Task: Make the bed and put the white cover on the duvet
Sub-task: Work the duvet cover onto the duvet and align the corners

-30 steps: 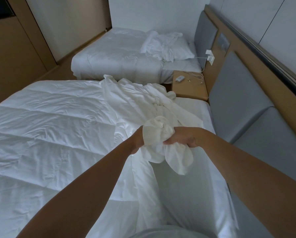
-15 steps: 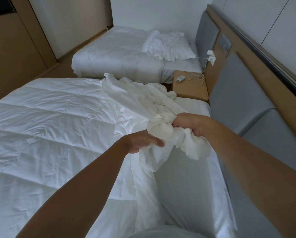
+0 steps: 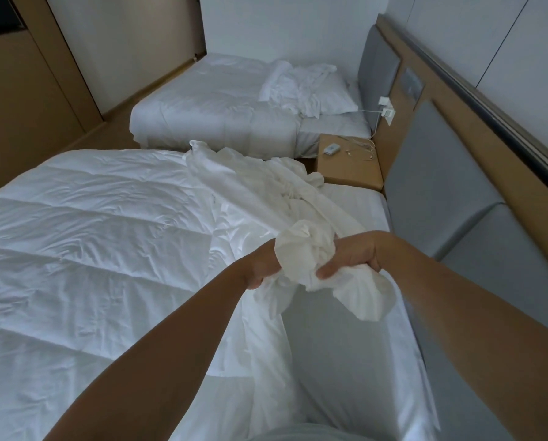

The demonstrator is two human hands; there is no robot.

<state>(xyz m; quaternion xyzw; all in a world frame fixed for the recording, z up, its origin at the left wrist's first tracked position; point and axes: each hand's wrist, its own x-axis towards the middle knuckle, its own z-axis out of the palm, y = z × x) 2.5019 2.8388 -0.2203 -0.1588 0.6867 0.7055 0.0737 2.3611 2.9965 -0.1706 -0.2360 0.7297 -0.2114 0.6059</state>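
A quilted white duvet [image 3: 84,237] lies spread over the near bed. On its right side sits the crumpled white cover [image 3: 266,186], trailing toward me in a bunched rope. My left hand [image 3: 261,265] grips that bunch from the left. My right hand [image 3: 352,254] grips it from the right, and a loose end of the cover hangs below it. Both hands are held close together above the bare sheet [image 3: 345,345] near the head of the bed.
A grey padded headboard [image 3: 435,186] runs along the right. A wooden nightstand [image 3: 345,173] with a small device and cables stands between the beds. The far bed [image 3: 221,113] carries a pillow and rumpled linen. Wooden floor and wall panels lie to the left.
My hands have come back together on the bunched cover; my left hand rose toward my right, gathering more fabric between them.
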